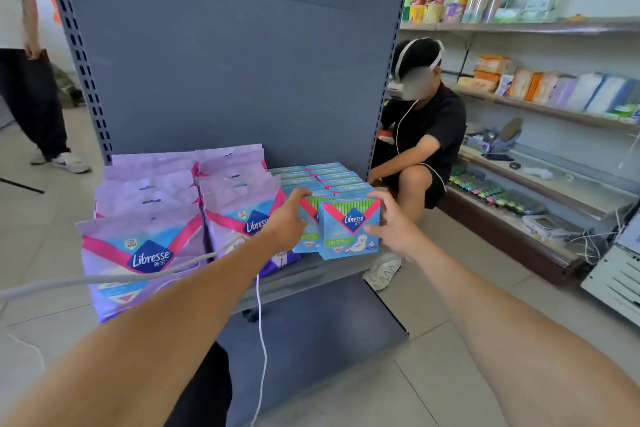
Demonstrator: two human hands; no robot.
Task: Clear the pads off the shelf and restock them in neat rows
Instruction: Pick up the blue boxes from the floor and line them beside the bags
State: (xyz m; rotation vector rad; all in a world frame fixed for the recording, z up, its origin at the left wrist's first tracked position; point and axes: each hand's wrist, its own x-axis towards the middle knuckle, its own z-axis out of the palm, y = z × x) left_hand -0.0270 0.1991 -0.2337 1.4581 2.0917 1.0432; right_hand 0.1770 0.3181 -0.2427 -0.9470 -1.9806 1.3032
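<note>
— Blue packs (323,180) of pads, lined up in two rows on the grey shelf (311,270), at its right end against the back panel (225,62).
— And the front of those rows?
— Two packs side by side. Right hand (389,229) clamped on the front right pack (349,230), fingers over its top corner, thumb on its side. Left hand (287,222) curled over the top of the front left pack (308,229), next to it.
— Hands together or apart?
— Apart, one pack each, packs touching.
— Left of the blue packs on the shelf?
— Purple bags (166,218), two stacks standing front to back, reaching the shelf's left end.
— Anything else near the shelf?
— White cable (261,340) hanging in front of it. Person in black (426,135) crouched just right of the shelf, wearing a headset. Another person (27,62) standing well to the left. Wall racks (554,97) with goods beyond the crouched person.
</note>
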